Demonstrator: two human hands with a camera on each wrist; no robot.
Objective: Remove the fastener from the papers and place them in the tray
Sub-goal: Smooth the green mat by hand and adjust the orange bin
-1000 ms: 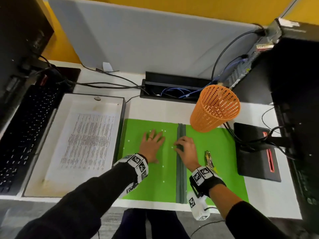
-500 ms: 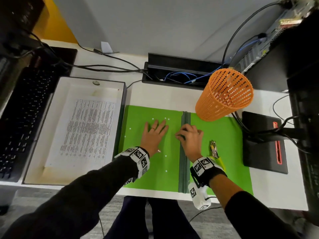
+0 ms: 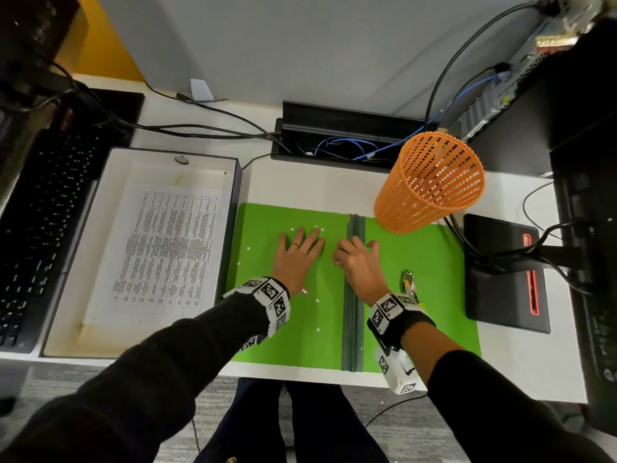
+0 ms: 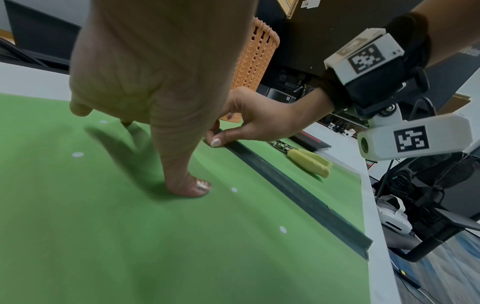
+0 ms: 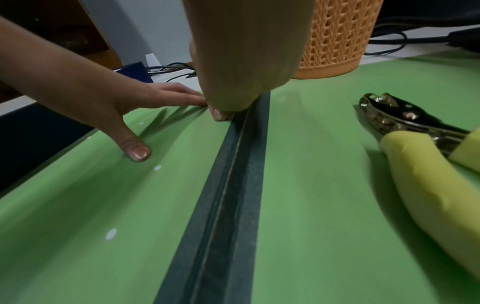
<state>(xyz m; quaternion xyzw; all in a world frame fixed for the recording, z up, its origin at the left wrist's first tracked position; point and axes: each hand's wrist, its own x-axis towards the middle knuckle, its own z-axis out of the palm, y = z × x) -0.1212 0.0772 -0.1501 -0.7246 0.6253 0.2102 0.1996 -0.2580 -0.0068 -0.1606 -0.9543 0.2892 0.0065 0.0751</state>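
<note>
1. compared with a second ago, the left hand (image 3: 297,259) has stayed spread and flat on the left leaf of the green folder (image 3: 263,295), while the right hand (image 3: 359,262) has crept a little toward 9 o'clock, so its curled fingertips (image 4: 215,142) now pinch at the left edge of the dark spine (image 3: 353,295) rather than sitting over it.
2. the view has also dropped closer to the desk; the tray (image 3: 235,182) at 9 o'clock of the folder already holds a printed sheet (image 3: 160,248), which has not moved.
3. this reads as the person working at something small beside the spine, probably the fastener; it is too small to make out, and no loose papers show on the folder.
4. the yellow-handled tool (image 5: 426,156) lies untouched at 3 o'clock of the right hand, and the orange mesh basket (image 3: 430,182) stands at 1 o'clock.
5. writing: "lenovo" reads on a box (image 4: 292,8) in the left wrist view; the sheet's table text is too fine to read; the wrist bands carry only black-and-white square codes.
</note>
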